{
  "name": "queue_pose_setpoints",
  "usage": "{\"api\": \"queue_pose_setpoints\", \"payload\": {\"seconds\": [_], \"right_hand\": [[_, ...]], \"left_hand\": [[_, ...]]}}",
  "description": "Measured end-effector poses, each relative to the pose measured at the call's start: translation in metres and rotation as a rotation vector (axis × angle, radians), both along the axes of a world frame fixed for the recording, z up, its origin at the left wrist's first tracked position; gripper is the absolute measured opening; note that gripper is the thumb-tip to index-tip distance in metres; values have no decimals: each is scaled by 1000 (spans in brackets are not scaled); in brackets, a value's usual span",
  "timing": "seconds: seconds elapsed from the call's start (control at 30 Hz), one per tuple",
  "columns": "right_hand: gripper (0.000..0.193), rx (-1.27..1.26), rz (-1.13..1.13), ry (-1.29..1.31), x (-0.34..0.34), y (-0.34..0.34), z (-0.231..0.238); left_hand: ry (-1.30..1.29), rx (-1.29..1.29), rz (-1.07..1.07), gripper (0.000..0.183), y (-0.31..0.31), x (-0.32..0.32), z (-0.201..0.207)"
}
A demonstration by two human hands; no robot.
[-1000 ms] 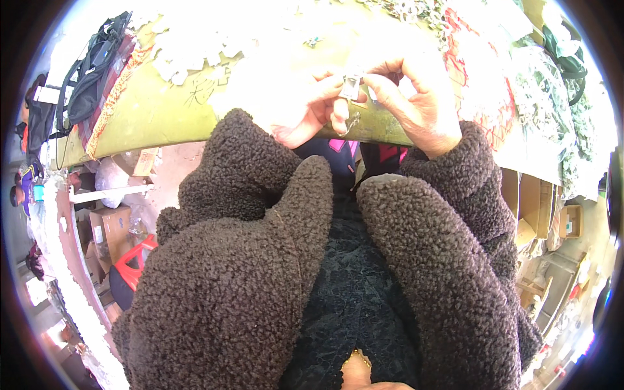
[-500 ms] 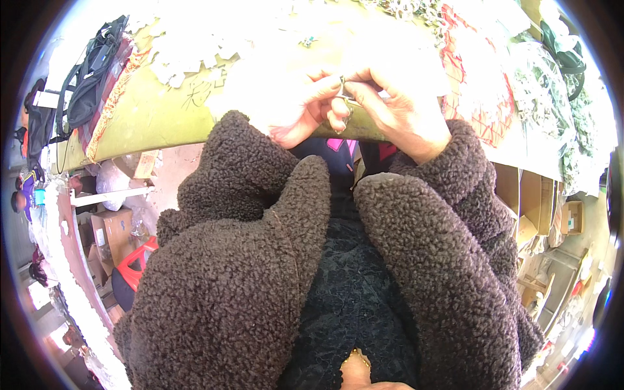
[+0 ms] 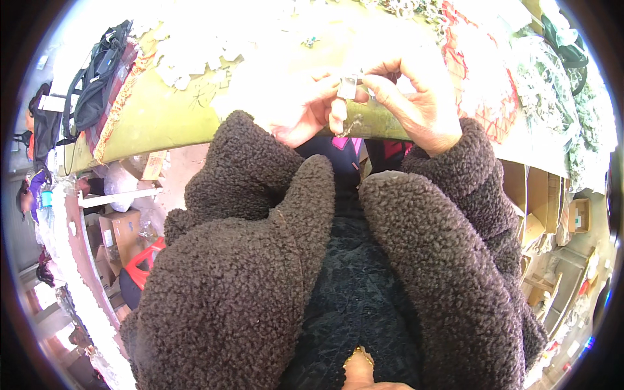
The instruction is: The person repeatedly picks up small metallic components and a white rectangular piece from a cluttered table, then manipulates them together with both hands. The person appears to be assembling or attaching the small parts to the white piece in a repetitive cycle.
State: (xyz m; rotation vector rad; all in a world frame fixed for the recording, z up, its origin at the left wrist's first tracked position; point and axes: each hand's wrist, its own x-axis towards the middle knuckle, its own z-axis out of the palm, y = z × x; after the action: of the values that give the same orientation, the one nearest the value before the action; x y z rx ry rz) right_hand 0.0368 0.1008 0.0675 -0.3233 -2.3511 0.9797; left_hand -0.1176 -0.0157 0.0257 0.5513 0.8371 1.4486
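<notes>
At table (image 3: pixel 172 112) edge | left hand (image 3: pixel 305 117): 1 | right hand (image 3: pixel 421 107): 1 | pale piece (image 3: pixel 348 87): 1

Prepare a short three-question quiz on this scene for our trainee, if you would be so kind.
1. True or false: the small pale piece is between the left hand and the right hand.
2. What colour is the tabletop where it shows bare: A blue, B yellowish green, C purple?
3. Fill in: the red netting lies toward the picture's ____ side.
Key: 1 true; 2 B; 3 right.
</notes>
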Motion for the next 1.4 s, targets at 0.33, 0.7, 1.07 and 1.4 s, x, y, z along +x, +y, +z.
{"api": "queue_pose_setpoints", "payload": {"seconds": [0.33, 0.7, 1.07, 1.4], "right_hand": [[21, 66, -37, 27, 9, 7, -14], [16, 101, 105, 20, 1, -6, -11], [14, -23, -264, 75, 0, 12, -14], [15, 106, -75, -36, 1, -6, -10]], "left_hand": [[22, 9, 48, 30, 3, 5, 1], [-111, 115, -26, 22, 8, -1, -17], [-78, 13, 9, 32, 5, -3, -8], [-30, 128, 2, 31, 9, -2, -14]]}}
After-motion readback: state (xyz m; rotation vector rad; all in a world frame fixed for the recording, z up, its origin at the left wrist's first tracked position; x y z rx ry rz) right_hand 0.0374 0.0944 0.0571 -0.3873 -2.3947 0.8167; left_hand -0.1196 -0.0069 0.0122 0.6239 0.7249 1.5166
